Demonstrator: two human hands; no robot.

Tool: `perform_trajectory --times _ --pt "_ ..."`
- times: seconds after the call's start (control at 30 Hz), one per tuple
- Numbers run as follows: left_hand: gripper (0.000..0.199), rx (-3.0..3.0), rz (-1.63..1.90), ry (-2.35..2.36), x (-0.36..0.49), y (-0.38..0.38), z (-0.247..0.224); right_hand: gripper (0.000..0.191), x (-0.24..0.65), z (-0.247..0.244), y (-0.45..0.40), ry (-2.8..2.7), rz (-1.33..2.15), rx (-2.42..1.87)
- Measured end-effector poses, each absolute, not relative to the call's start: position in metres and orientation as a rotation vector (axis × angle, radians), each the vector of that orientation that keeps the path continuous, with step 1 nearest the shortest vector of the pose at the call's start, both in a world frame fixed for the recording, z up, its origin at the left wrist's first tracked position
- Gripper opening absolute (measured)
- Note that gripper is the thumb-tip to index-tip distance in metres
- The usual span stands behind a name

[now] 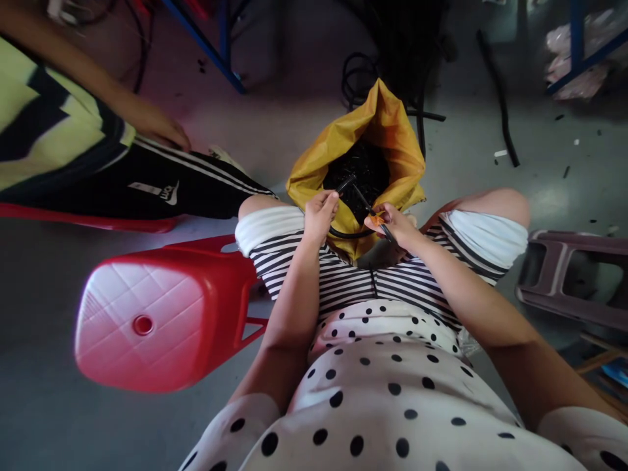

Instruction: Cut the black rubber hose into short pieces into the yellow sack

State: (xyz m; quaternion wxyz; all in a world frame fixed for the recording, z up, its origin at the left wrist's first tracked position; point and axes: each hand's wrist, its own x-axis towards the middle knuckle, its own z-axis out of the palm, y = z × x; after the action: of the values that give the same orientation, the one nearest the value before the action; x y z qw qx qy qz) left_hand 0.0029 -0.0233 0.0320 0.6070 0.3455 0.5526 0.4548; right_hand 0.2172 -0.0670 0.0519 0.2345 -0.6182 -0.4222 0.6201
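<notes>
Left hand (320, 212) grips one black strip (345, 184), right hand (398, 226) one orange-and-black tool (377, 220), hands apart at one yellow sack (318, 156).

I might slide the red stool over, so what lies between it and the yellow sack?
In the head view, the camera wearer's left knee and its pale cuff lie between the red stool and the yellow sack.

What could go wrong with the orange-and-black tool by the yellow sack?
The orange-and-black tool, maybe scissors, in the right hand points near the left hand, so a slip might nick it. The thin black tube it pinches could drop outside the open yellow sack; small black scraps lie on the grey floor.
</notes>
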Motion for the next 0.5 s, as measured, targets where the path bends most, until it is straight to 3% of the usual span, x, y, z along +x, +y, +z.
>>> perform_trajectory --times 0.5 --pt "0.042 0.851 0.755 1.097 -0.0040 -0.0246 0.0320 0.066 0.2113 0.0486 -0.0631 -1.203 1.736 -1.716"
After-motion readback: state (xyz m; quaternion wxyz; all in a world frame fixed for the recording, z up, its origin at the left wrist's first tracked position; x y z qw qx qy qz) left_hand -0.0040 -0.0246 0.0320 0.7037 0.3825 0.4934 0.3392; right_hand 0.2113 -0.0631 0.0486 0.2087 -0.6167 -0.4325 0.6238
